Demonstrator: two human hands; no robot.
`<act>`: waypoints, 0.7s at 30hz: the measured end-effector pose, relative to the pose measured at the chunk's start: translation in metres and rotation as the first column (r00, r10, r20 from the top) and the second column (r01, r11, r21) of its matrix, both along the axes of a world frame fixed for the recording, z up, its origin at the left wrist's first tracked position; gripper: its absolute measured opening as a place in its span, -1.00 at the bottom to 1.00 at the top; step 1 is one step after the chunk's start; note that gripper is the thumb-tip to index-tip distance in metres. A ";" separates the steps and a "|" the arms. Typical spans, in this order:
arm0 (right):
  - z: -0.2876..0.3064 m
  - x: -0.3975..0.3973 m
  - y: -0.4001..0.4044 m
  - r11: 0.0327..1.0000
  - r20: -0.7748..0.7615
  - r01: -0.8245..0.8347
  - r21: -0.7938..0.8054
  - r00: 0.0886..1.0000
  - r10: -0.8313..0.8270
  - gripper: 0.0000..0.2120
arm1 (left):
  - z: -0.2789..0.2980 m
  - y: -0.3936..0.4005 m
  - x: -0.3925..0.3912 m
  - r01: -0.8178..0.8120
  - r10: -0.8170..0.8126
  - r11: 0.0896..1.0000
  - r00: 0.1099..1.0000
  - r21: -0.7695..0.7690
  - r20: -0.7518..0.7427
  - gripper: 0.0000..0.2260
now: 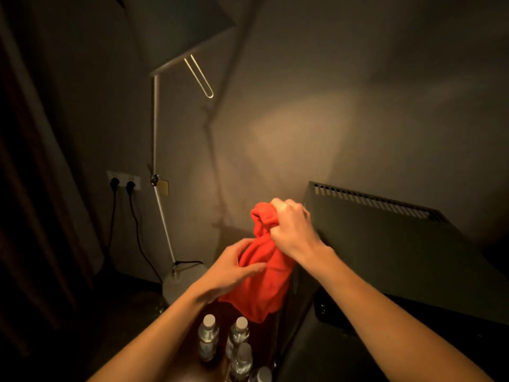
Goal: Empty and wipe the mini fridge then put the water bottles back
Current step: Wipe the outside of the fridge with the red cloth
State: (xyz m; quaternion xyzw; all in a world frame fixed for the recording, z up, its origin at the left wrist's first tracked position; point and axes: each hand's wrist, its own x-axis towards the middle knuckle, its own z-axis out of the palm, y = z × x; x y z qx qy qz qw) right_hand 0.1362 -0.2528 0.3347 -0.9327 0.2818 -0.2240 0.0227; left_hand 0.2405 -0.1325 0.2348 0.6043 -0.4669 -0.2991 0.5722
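Bottle labels too dim to read. My right hand point(292, 227) fists the red cloth point(264, 277) at its top; my left hand point(234, 271) cups its side, fingers loosely curled on it. Four water bottles point(237, 346) stand below the cloth. Dark mini fridge point(399, 249) right; floor lamp point(162, 172) and wall sockets point(123, 181) left.

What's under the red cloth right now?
Beneath the red cloth stand clear plastic water bottles with white caps; four show. The cloth hides whatever lies directly behind it.
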 end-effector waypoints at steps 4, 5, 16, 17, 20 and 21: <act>-0.001 -0.012 0.009 0.996 -0.181 0.075 -0.045 0.980 -0.082 -0.73 | -0.006 -0.009 0.012 -0.096 0.098 0.995 0.991 -0.031 0.088 -0.74; -0.001 -0.015 0.015 0.995 -0.217 0.091 -0.040 0.971 -0.097 -0.71 | -0.006 -0.011 0.015 -0.107 0.110 0.993 0.991 -0.042 0.077 -0.75; -0.026 -0.044 0.083 0.969 -0.445 0.240 -0.056 0.863 -0.239 -0.49 | -0.024 -0.005 0.012 -0.036 0.060 0.994 0.967 0.103 -0.246 -0.75; -0.027 -0.045 0.087 0.966 -0.424 0.249 -0.068 0.869 -0.254 -0.50 | -0.028 -0.004 0.009 -0.063 0.108 0.986 0.948 0.158 -0.300 -0.74; -0.029 -0.053 0.097 0.955 -0.319 0.285 -0.082 0.900 -0.296 -0.56 | -0.033 -0.006 -0.002 0.022 0.077 0.964 0.930 0.263 -0.360 -0.66; -0.030 -0.057 0.097 0.953 -0.290 0.284 -0.103 0.908 -0.302 -0.58 | -0.033 -0.005 -0.007 0.094 0.032 0.955 0.911 0.282 -0.412 -0.64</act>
